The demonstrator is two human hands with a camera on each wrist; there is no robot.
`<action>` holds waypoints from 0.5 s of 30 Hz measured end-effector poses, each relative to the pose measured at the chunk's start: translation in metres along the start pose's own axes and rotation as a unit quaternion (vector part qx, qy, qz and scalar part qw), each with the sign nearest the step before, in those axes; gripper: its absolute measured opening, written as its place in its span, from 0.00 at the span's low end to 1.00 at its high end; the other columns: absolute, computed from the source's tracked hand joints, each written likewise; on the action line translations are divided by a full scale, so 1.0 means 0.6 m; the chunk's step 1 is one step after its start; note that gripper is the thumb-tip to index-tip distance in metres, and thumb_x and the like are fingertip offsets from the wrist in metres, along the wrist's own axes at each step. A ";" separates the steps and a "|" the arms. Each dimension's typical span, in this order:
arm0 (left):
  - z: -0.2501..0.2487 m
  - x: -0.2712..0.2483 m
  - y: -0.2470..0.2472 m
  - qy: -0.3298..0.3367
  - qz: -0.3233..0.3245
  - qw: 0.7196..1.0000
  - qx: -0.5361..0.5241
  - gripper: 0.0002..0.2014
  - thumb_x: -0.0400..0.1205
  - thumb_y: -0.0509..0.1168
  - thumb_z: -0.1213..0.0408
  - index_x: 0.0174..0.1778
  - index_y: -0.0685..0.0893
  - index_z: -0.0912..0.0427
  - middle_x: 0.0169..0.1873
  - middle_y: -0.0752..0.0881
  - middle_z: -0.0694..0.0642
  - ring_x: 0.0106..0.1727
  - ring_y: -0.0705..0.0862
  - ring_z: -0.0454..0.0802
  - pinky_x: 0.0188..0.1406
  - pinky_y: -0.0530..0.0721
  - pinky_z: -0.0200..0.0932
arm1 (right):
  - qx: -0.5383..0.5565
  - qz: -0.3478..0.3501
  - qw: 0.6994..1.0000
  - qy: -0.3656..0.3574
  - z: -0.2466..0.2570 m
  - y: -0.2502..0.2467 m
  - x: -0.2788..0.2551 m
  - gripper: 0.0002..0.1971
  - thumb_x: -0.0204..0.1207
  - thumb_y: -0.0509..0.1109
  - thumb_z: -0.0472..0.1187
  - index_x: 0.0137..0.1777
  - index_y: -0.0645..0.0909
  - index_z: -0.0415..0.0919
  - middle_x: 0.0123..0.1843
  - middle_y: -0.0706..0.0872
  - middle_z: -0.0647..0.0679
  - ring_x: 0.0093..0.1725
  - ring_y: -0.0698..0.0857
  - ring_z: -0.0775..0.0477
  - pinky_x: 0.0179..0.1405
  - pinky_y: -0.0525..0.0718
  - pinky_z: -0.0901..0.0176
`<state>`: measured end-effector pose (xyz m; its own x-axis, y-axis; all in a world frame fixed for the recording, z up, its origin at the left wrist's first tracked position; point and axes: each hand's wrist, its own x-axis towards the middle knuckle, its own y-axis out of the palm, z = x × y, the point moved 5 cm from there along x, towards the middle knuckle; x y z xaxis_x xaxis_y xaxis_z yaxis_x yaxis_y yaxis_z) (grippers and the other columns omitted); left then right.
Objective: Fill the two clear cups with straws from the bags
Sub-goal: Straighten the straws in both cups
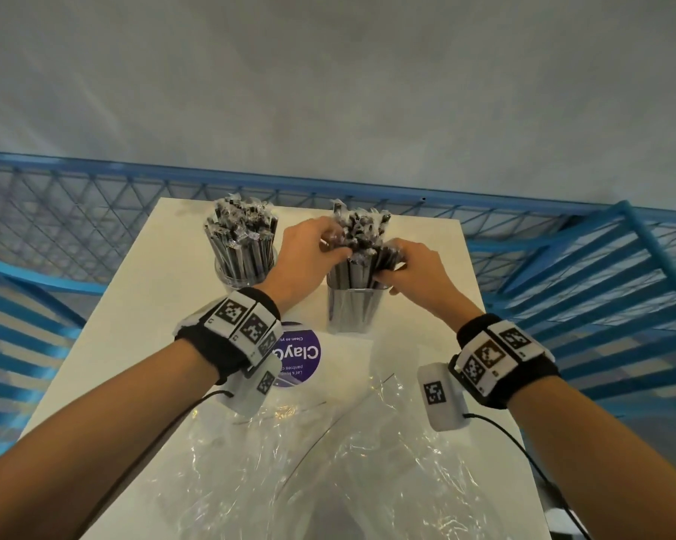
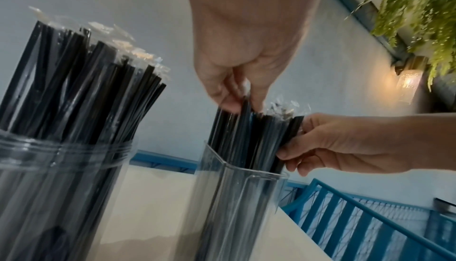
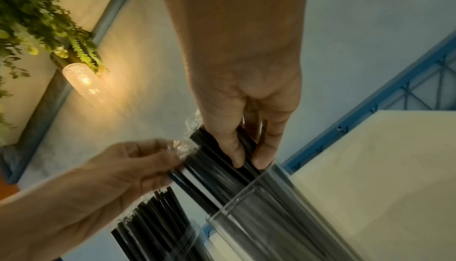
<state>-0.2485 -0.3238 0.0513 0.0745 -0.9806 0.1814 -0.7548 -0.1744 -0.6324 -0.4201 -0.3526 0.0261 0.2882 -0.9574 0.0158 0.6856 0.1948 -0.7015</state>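
Two clear cups stand at the far end of the white table (image 1: 141, 344). The round left cup (image 1: 242, 272) (image 2: 56, 187) is packed with black wrapped straws (image 1: 241, 235). The angular right cup (image 1: 352, 309) (image 2: 237, 197) (image 3: 283, 206) also holds a bundle of black straws (image 1: 361, 243) (image 2: 249, 136) (image 3: 217, 169). My left hand (image 1: 309, 247) (image 2: 237, 97) pinches the tops of that bundle from the left. My right hand (image 1: 402, 263) (image 3: 249, 154) grips the same bundle on the right, just above the rim.
Crumpled clear plastic bags (image 1: 328, 454) lie on the near part of the table, beside a round purple sticker (image 1: 301, 354). A blue mesh railing (image 1: 94, 200) runs behind the table, with blue slatted chairs (image 1: 601, 305) at both sides.
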 end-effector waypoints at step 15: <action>-0.007 -0.004 -0.010 0.088 -0.051 0.995 0.019 0.10 0.82 0.64 0.71 0.55 0.88 0.61 0.49 0.88 0.55 0.46 0.82 0.44 0.51 0.80 0.35 | -0.041 -0.169 0.978 -0.115 0.076 -0.057 -0.028 0.13 0.72 0.66 0.27 0.54 0.78 0.39 0.50 0.81 0.46 0.42 0.78 0.51 0.33 0.76 0.64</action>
<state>-0.2470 -0.3200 0.0575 0.0310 -0.9272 0.3732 -0.7242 -0.2782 -0.6310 -0.4180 -0.3335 0.0823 0.2034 -0.8894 0.4094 0.7149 -0.1508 -0.6828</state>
